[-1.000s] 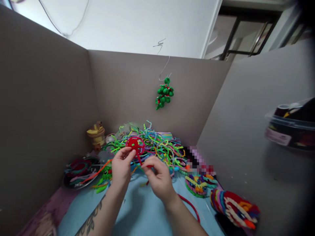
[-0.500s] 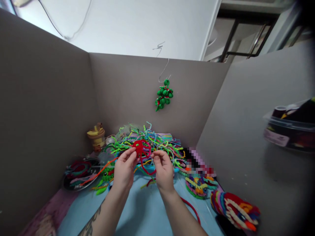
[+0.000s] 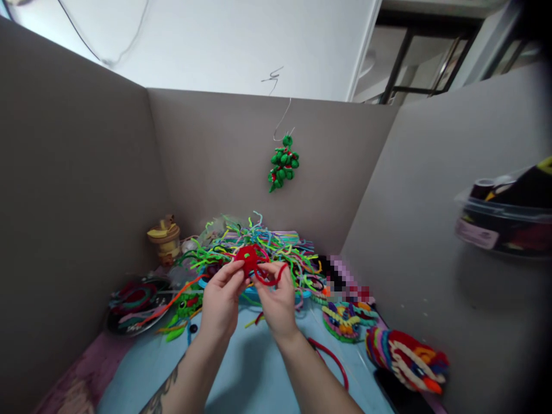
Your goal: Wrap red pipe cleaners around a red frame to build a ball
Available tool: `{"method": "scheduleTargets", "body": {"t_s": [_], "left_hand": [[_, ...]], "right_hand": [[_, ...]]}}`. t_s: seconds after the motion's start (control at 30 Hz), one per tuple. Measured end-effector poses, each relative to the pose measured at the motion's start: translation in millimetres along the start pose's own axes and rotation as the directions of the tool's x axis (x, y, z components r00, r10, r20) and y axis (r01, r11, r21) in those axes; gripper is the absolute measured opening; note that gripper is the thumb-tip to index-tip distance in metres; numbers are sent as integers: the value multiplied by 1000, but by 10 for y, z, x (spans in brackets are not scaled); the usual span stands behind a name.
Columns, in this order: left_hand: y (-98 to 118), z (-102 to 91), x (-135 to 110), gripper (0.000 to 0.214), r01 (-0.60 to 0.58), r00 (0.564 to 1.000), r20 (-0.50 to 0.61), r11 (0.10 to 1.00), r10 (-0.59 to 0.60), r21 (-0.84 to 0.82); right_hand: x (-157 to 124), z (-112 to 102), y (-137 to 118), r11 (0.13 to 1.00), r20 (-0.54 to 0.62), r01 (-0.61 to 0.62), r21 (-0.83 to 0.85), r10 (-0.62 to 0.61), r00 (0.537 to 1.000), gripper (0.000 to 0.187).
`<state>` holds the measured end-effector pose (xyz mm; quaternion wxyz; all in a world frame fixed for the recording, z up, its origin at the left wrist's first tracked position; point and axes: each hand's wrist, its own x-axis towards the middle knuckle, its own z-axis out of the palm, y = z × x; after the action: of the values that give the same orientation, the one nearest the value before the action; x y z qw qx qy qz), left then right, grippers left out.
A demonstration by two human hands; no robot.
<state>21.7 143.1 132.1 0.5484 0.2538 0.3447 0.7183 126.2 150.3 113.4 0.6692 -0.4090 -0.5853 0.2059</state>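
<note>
Between the thumb and fingers of my left hand (image 3: pixel 221 300) is a small red yarn piece (image 3: pixel 247 257) with a green spot at its middle. My right hand (image 3: pixel 278 302) pinches close beside it, and a red yarn strand (image 3: pixel 272 282) loops over its fingers. The fingertips of both hands nearly meet at the piece. Another length of red yarn (image 3: pixel 336 363) curves across the blue table surface to the right of my right forearm. Behind my hands lies a heap of many-coloured yarn-like strands (image 3: pixel 284 244) in a blue tray (image 3: pixel 304 294).
Grey panels (image 3: pixel 207 149) stand on three sides. A green and red ornament (image 3: pixel 283 164) hangs on a wire. At left are a dark round tray (image 3: pixel 125 328), a yellow-brown cup (image 3: pixel 167 244) and a green figure (image 3: pixel 185 307). Right: colourful yarn pieces (image 3: pixel 345 322), a fish-like piece (image 3: pixel 405 359), a plastic tub (image 3: pixel 504 221).
My right hand has moved left, up against the red piece, and the red strand now loops over its fingers instead of hanging below. The view has shifted slightly.
</note>
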Motion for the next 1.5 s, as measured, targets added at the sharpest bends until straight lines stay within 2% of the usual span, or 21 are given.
{"method": "scheduleTargets", "body": {"t_s": [0.17,0.43,0.6,0.7,0.8,0.97,1.13,1.23,1.4,1.5], "left_hand": [[-95,-19,-40,29,-85,995,71,988,76,126],[-86,-16,-33,20,-209,975,122,950,184,233],[-62,-30,-35,18,-243,967,142,927,210,286],[-20,-37,-20,19,-234,970,144,921,197,311],[40,-49,9,21,-200,974,169,920,150,336],[134,-84,63,24,-166,972,218,906,84,390],[181,-55,45,40,-109,972,233,925,22,365],[167,-24,25,47,-150,963,266,901,41,406],[126,-30,22,42,-276,930,350,847,114,455],[137,-51,24,43,-311,914,383,836,132,452]], "right_hand": [[-25,2,-34,995,-101,-4,-95,-5,995,7],[-48,33,-32,997,-54,-65,41,68,996,16],[-25,8,-47,999,-97,-49,-12,48,994,11],[12,-27,-48,998,-109,-50,-49,44,993,13],[54,-59,-16,996,-49,-75,-48,73,996,15],[88,-57,85,983,38,-163,84,161,986,15],[78,-16,107,947,37,-252,200,250,968,20],[67,3,96,931,22,-275,239,278,960,20],[52,16,87,920,50,-303,250,300,953,17],[51,26,83,910,59,-318,266,314,948,17]]}}
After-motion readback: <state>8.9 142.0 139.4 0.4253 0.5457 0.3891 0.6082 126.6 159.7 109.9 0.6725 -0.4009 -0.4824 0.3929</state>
